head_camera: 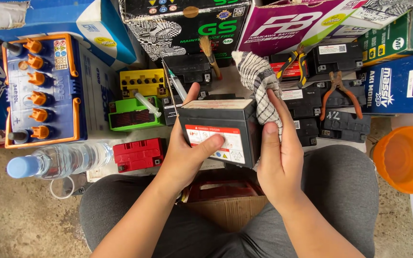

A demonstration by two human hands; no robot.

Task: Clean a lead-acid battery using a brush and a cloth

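Left hand (187,153) wrapped round small black battery (218,131), thumb across its red-and-white warning label, fingers up the far-left side; closed firm on it. Right hand (278,153) flat vs. battery's right face, pressing checked cloth (259,83) onto it; palm mostly open, cloth pinned under fingers. Battery held upright over lap, above knees, w/ cardboard and a dark red case below.

Risks, as judged: hard smooth plastic casing, sharp-cornered box shape, looks heavy for its size — could slip from a one-sided grip if cloth rubs hard. Possible acid residue near top terminals; bare skin touching it = irritation. Loose woven cloth may snag on terminal edges.

Around: big blue battery (44,91) w/ row of orange caps, left; clear water bottle (60,160), blue cap, lying on concrete floor; green (132,114), yellow (142,82) and red (138,154) small batteries, ribbed plastic; syringe (147,104) on the green one; bristle brush (210,56); orange-handled pliers (340,93) on black batteries at right; glossy orange bowl (407,160), round, far right.
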